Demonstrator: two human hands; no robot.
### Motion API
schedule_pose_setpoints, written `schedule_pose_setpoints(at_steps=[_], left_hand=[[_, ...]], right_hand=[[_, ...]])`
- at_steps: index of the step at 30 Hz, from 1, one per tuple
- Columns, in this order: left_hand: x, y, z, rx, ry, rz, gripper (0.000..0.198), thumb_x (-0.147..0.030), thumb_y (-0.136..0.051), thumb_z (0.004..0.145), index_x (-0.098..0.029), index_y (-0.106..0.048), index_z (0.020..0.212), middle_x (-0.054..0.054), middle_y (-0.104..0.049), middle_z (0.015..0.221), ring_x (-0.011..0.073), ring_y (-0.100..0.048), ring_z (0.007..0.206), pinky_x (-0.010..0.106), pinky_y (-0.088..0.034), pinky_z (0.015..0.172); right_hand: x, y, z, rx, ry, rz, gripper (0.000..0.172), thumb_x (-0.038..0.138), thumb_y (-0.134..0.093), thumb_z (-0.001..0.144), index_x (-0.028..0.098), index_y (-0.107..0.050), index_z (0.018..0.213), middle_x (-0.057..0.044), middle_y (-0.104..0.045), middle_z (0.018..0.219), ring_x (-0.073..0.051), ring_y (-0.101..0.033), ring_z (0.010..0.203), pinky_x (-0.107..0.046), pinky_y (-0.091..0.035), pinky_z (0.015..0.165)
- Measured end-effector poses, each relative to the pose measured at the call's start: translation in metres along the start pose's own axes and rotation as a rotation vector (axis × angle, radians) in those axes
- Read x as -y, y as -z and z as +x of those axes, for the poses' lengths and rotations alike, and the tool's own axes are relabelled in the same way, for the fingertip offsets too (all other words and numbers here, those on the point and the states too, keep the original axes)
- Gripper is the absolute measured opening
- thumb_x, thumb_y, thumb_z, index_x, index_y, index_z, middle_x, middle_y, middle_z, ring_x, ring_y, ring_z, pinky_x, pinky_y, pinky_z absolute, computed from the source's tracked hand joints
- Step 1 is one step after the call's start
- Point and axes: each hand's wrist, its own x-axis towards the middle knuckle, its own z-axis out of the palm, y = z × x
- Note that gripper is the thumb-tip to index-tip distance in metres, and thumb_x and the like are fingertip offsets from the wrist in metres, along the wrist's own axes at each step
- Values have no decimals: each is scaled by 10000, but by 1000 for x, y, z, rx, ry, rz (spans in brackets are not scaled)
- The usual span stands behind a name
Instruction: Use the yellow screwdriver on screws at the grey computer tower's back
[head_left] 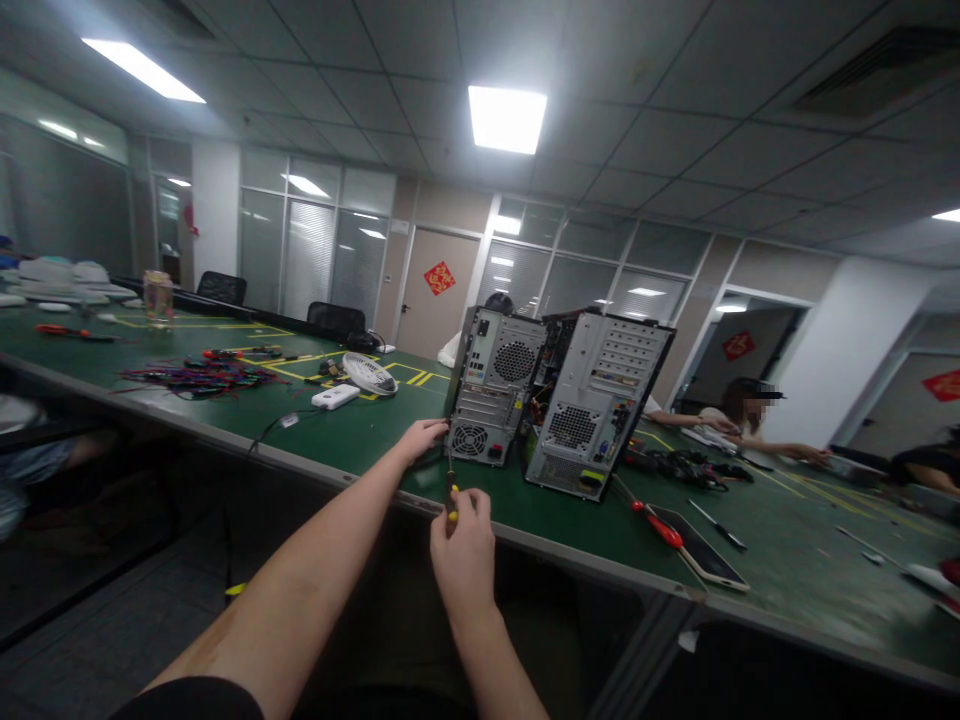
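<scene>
A desktop computer tower point(491, 400) stands upright on the green table, its rear panel with vents and ports turned toward me. My left hand point(424, 440) reaches to the tower's lower left edge, fingers stretched out and touching it there. In my right hand point(465, 535) is a screwdriver point(451, 492) with a black and yellow handle, held upright just below that corner. Its shaft points up at the tower's lower left edge; the exact tip is too small to make out. A second computer tower point(592, 400) stands close by on the right.
Right of the towers lie a red-handled screwdriver point(660, 525), a phone point(701, 550), a pen-like tool point(718, 525) and black cables point(690, 467). Leftward are a wire pile point(202, 377), a white power strip point(335, 397) and a white fan cover point(370, 374). A person point(739, 410) sits across the table.
</scene>
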Motion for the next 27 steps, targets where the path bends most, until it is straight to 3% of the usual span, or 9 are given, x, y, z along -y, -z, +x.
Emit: schedule_pose_setpoints(at_steps=[7,12,16,23,27], left_hand=[[0,-1,3,11,49,-9,539,-430,-673,774,-161,-718,1239,130,-711,1279,271,-666,1139,294,-466,778],[3,-1,5,16,40,-33,518,-416,-685,765,-170,-725,1218,129,-721,1251,272,-675,1116,308,-467,791],[5,0,6,14,31,-37,509,-429,-697,754,-175,-736,1193,128,-729,1230,272,-680,1104,309,-474,792],[4,0,6,4,27,-7,526,-434,-690,747,-175,-736,1202,131,-722,1249,284,-678,1112,304,-478,760],[5,0,7,0,25,-3,527,-447,-704,733,-177,-741,1185,131,-727,1238,276,-686,1088,299,-482,756]], right_hand=[[-3,3,-6,13,42,21,313,131,-504,938,142,-670,1203,-116,-644,1090,-218,-694,884,-311,-544,811],[-10,-1,-8,6,68,28,160,244,-539,994,183,-675,1051,-83,-703,949,-219,-707,828,-289,-516,746],[-15,-5,-8,19,0,111,183,305,-513,1027,199,-662,1038,-54,-750,845,-204,-729,728,-256,-488,659],[-16,-7,-12,-25,76,134,298,239,-484,1006,148,-701,1188,-129,-762,1059,-236,-737,926,-305,-539,823],[-13,-8,-15,-2,81,162,350,192,-418,1009,160,-681,1238,-125,-753,1104,-224,-734,966,-289,-549,813]])
